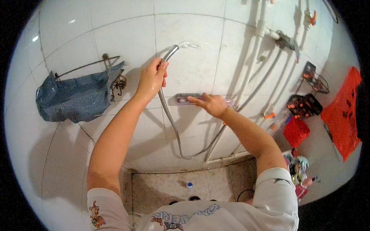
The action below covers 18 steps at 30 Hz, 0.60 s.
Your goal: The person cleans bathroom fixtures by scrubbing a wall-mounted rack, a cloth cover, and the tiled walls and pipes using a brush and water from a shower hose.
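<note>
My left hand is closed around the metal end of a shower hose, and water runs from its tip onto the white tiled wall. From that hand the grey hose hangs in a loop and climbs right to the tap. Against the wall, lower and to the right, my right hand grips a scrubbing brush with dark bristles and a pale purple body. Its thumb lies along the brush's side.
White pipes run up the wall at right. A grey-blue cloth hangs at left beside a metal rack. Red bags and a black basket hang on the right wall. A blue-and-white cap lies on the tiled floor.
</note>
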Tool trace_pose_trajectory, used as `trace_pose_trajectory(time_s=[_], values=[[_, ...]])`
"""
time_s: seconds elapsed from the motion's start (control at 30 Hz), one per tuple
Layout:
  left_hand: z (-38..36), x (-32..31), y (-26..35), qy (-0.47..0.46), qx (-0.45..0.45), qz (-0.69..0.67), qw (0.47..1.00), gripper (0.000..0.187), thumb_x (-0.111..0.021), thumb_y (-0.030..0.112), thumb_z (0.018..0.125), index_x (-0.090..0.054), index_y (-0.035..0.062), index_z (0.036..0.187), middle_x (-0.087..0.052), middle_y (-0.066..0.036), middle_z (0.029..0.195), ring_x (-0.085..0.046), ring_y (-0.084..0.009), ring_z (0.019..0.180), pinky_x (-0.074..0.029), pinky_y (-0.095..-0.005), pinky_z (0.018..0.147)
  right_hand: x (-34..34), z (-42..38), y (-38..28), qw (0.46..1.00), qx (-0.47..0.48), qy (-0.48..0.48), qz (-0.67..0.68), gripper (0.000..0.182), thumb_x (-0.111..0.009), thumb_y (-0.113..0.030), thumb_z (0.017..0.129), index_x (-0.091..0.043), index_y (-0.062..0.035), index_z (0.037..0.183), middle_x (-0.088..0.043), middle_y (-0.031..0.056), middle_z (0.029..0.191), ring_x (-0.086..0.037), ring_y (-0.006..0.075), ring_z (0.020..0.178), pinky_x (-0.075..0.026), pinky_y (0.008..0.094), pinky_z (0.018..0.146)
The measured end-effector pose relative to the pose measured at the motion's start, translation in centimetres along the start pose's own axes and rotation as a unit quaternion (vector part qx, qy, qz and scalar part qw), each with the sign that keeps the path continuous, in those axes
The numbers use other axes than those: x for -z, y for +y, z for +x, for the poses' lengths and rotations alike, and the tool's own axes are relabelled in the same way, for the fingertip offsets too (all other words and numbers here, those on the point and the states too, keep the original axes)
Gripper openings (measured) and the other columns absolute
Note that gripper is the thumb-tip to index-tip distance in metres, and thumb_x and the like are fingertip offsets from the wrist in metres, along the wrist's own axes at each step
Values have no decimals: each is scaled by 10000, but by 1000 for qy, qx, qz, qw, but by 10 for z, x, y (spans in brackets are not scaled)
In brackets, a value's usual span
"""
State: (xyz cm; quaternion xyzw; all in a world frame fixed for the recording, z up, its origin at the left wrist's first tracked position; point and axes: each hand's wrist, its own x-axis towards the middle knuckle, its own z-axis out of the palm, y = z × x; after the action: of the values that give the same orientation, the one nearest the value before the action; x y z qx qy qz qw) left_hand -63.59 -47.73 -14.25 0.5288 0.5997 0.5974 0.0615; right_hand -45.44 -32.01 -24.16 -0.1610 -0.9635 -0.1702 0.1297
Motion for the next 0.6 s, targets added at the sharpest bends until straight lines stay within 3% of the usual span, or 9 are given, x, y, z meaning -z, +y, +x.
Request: trace_pose_trajectory(time_s=[0.07,0.2,0.23,0.27,0.4,0.47,0.5,0.57,0.6], values=[[4,6,-4,23,18,-22,999,239,-462,233,896,-484,-2,854,-491,-43,629,-496,-105,456,-432,-248,429,22,19,40,986,67,138,-72,511,-459,-293,863,-256,-448,1306,-543,132,994,-600,286,863,-522,399,706],[10,12,-11,80,37,-71,993,233,-444,225,904,-467,-5,876,-495,-53,652,-503,-113,451,-437,-257,431,186,84,77,907,-165,378,82,341,-400,-362,894,-422,-326,1233,-595,104,898,-607,274,754,-479,406,607],[8,12,-10,88,40,-73,993,231,-439,224,906,-464,-5,882,-496,-54,658,-505,-114,452,-439,-257,431,208,107,92,882,-169,436,-55,336,-386,-384,907,-495,-251,1197,-628,118,836,-619,235,720,-481,357,635],[6,13,-6,96,41,-75,992,229,-434,222,908,-462,-4,888,-496,-55,664,-507,-114,454,-441,-258,432,224,117,79,873,-168,458,22,324,-388,-393,905,-500,-282,1188,-622,146,831,-614,261,711,-482,365,648],[-7,13,-8,124,31,-54,990,232,-420,231,912,-454,3,881,-500,-53,673,-514,-119,454,-435,-264,432,126,123,35,926,-21,365,-100,485,-426,-229,883,-274,-401,1310,-558,141,779,-590,278,618,-481,384,460],[-21,12,-14,134,44,-41,989,226,-417,228,913,-466,8,899,-493,-49,669,-508,-120,451,-440,-266,430,46,93,6,963,104,247,-20,528,-407,-193,876,-235,-405,1329,-531,188,909,-604,283,682,-513,381,534],[-31,12,-21,137,54,-36,988,223,-415,222,915,-478,8,917,-486,-46,665,-501,-120,449,-445,-267,429,33,67,-18,994,96,46,-24,507,-395,-225,881,-237,-404,1328,-518,201,993,-607,315,785,-521,386,608],[-54,11,-35,134,84,-24,987,219,-415,217,915,-492,12,929,-483,-43,656,-499,-120,448,-450,-268,428,0,37,-39,983,136,-97,-82,506,-386,-238,882,-225,-403,1332,-516,184,1084,-581,339,906,-512,414,674],[-69,11,-42,129,104,-15,986,216,-418,218,914,-492,16,924,-487,-42,651,-503,-120,450,-450,-269,429,-10,42,-32,994,53,-89,44,495,-385,-246,885,-234,-390,1334,-508,166,1120,-574,332,928,-508,427,683]])
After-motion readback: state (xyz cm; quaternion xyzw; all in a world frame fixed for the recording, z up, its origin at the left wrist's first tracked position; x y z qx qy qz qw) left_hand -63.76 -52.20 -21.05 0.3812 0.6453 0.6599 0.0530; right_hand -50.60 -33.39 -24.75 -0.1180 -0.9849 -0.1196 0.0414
